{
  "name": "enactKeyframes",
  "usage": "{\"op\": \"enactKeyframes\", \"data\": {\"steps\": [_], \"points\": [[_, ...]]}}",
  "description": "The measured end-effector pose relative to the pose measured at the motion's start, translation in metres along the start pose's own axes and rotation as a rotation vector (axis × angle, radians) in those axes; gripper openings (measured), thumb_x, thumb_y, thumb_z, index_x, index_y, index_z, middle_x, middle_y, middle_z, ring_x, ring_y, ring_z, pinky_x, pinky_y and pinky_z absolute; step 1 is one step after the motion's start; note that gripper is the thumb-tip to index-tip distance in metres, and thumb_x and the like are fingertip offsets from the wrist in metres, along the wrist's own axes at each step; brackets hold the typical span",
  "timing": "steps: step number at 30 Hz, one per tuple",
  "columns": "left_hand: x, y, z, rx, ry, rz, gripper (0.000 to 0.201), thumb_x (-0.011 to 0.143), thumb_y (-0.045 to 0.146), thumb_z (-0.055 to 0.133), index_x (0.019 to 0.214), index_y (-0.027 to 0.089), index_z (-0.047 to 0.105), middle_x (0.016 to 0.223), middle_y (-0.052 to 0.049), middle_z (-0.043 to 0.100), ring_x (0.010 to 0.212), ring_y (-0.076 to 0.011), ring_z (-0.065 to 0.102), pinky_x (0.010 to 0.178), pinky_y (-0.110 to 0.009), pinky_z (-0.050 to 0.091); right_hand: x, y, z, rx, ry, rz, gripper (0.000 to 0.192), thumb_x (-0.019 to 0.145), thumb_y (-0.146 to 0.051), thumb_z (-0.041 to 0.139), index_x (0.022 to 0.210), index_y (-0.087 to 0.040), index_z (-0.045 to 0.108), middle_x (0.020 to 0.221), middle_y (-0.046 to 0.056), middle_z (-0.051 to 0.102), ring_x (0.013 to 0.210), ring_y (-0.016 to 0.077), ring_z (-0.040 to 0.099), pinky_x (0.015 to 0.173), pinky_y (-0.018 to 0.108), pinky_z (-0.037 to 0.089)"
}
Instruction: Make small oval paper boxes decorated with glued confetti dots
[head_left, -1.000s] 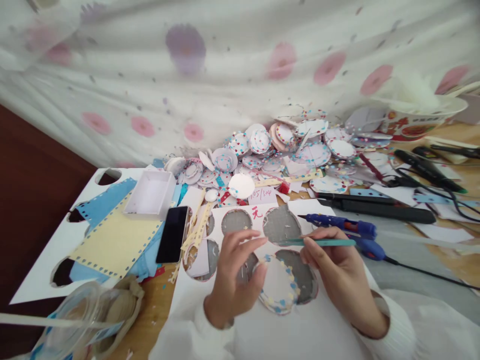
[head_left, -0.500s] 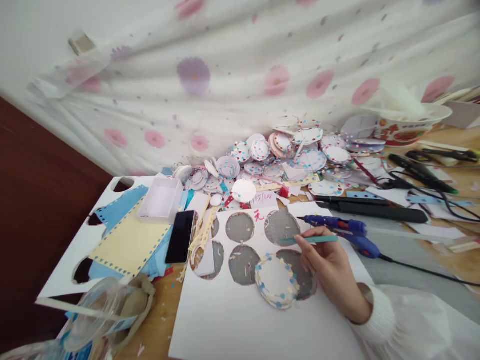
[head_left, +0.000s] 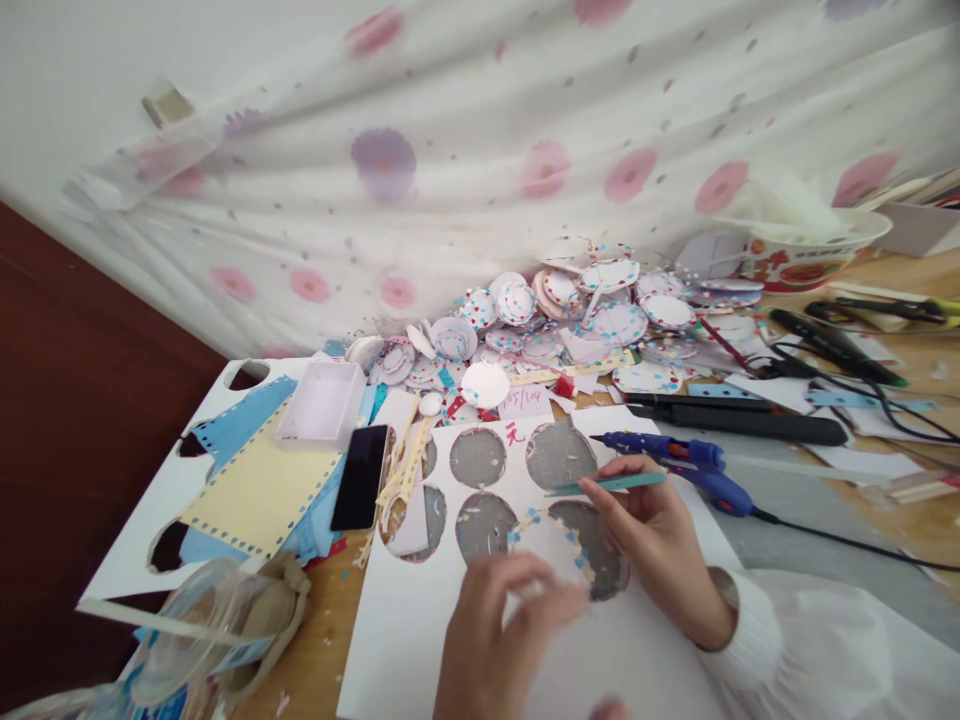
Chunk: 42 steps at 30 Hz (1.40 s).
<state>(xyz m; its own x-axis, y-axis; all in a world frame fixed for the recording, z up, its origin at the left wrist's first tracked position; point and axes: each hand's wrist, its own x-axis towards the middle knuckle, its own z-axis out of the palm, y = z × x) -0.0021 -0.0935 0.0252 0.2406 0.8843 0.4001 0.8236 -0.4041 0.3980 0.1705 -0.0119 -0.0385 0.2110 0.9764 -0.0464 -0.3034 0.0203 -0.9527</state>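
Note:
My right hand grips slim teal tweezers between thumb and fingers, tips pointing left over a round cut-out of the white sheet. My left hand is in front of a white paper disc edged with blue and cream pieces. Its thumb and forefinger curve towards each other, but motion blurs the fingertips, and whether they hold anything is unclear. This hand hides the lower part of the disc, which overlaps the cut-outs in the sheet.
Behind the sheet is a heap of decorated discs. A blue glue gun with its cord lies right of the sheet. To the left are a phone, a white box, yellow paper and a clear plastic cup.
My left hand has come into view from below, over the disc's lower part. My right hand keeps its hold on the tweezers, nearly in place. The view has shifted slightly.

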Motion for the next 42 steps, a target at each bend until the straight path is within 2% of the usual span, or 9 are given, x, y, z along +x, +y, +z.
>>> {"op": "enactKeyframes", "data": {"steps": [2,3,5,9,13,16,26,33,42], "points": [[0.015,-0.006,0.020,0.025,-0.016,-0.007,0.076,0.067,0.043,0.075,0.133,0.019,0.047,0.130,-0.018,0.054,0.121,-0.0349,0.054,0.092,-0.051,0.056,-0.001,-0.002,0.001,-0.011,0.016,-0.035,0.032,0.077,-0.039,0.075,0.089,-0.024,0.050,0.062,-0.004,0.059,0.038,0.0067,0.042,0.034,0.019,0.032],[0.019,-0.009,0.029,0.057,-0.030,-0.010,0.090,0.062,0.040,0.079,0.138,0.014,0.040,0.136,-0.022,0.049,0.127,-0.0382,0.048,0.097,-0.056,0.052,-0.001,-0.002,0.001,-0.023,0.022,-0.068,0.030,0.077,-0.038,0.075,0.088,-0.024,0.051,0.066,-0.003,0.061,0.039,0.0067,0.044,0.034,0.019,0.034],[0.023,-0.014,0.042,0.096,-0.069,-0.002,0.102,0.057,0.035,0.083,0.142,0.010,0.031,0.139,-0.025,0.046,0.130,-0.0406,0.045,0.098,-0.059,0.050,-0.002,-0.003,0.001,-0.061,0.024,-0.156,0.024,0.079,-0.034,0.074,0.087,-0.023,0.054,0.074,-0.001,0.064,0.041,0.0067,0.046,0.036,0.019,0.036],[0.013,-0.022,0.050,0.060,-0.114,0.009,0.089,0.063,0.018,0.075,0.141,0.014,0.032,0.127,-0.018,0.059,0.115,-0.0328,0.059,0.091,-0.048,0.057,-0.003,-0.001,-0.003,-0.164,0.014,-0.312,0.013,0.082,-0.026,0.070,0.086,-0.024,0.057,0.081,0.001,0.064,0.047,0.0086,0.050,0.039,0.022,0.040],[-0.005,-0.026,0.042,-0.020,-0.066,0.037,0.083,0.065,0.014,0.063,0.142,0.015,0.033,0.126,-0.016,0.060,0.113,-0.0301,0.060,0.091,-0.044,0.056,-0.002,0.001,-0.008,-0.347,-0.014,-0.462,0.010,0.083,-0.019,0.067,0.080,-0.023,0.059,0.072,0.000,0.059,0.061,0.0141,0.057,0.047,0.023,0.046],[-0.019,-0.030,0.041,-0.066,-0.047,0.033,0.080,0.064,0.017,0.061,0.140,0.015,0.037,0.126,-0.015,0.060,0.113,-0.0305,0.059,0.092,-0.044,0.055,-0.002,0.000,-0.011,-0.469,-0.063,-0.521,0.014,0.083,-0.016,0.064,0.074,-0.023,0.057,0.068,-0.001,0.058,0.060,0.0134,0.057,0.051,0.023,0.048],[-0.045,-0.045,0.070,-0.088,0.061,-0.010,0.071,0.069,0.023,0.059,0.137,0.010,0.039,0.128,-0.020,0.057,0.119,-0.0324,0.056,0.096,-0.048,0.052,-0.011,0.007,-0.017,-0.703,0.000,-0.451,0.015,0.082,-0.031,0.067,0.072,-0.023,0.059,0.065,-0.001,0.066,0.053,0.0145,0.059,0.046,0.024,0.047],[-0.042,-0.041,0.070,-0.040,0.129,-0.006,0.065,0.073,0.022,0.054,0.135,0.010,0.040,0.130,-0.020,0.053,0.123,-0.0323,0.051,0.097,-0.049,0.051,-0.010,0.005,-0.016,-0.725,0.007,-0.485,0.014,0.083,-0.030,0.066,0.073,-0.024,0.059,0.066,-0.002,0.066,0.054,0.0136,0.060,0.049,0.023,0.048],[-0.040,-0.039,0.069,-0.033,0.115,-0.048,0.078,0.064,0.022,0.063,0.137,0.010,0.038,0.131,-0.022,0.052,0.121,-0.0352,0.053,0.095,-0.050,0.051,-0.008,0.005,-0.017,-0.757,-0.026,-0.415,0.019,0.085,-0.033,0.063,0.070,-0.023,0.056,0.059,-0.003,0.061,0.045,0.0115,0.052,0.040,0.023,0.042]]}}
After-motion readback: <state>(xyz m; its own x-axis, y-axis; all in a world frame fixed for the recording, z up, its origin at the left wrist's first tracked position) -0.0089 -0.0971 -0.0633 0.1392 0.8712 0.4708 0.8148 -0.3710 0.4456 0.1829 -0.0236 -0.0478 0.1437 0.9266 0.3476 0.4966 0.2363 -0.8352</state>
